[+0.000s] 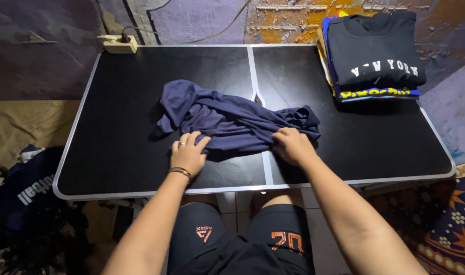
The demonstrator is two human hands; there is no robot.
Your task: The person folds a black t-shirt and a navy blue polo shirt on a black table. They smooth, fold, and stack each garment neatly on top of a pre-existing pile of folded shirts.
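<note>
Both my hands on the navy shirt (pixel 232 121).
My left hand (pixel 188 153) lies flat, fingers spread, on its near edge; my right hand (pixel 292 145) bunches cloth tight. Folded stack (pixel 372 53) sits far right on the table (pixel 120 127).

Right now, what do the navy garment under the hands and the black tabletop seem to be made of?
Navy garment: soft knit fabric, probably cotton jersey; it bunches into limp matte folds. Black tabletop: looks like a matte laminated board, with a pale, likely metal, edge strip and centre seam.

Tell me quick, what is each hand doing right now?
Left hand: open, fingers spread flat on the crumpled navy garment.
Right hand: closed, gripping a bunch of the same garment.
</note>
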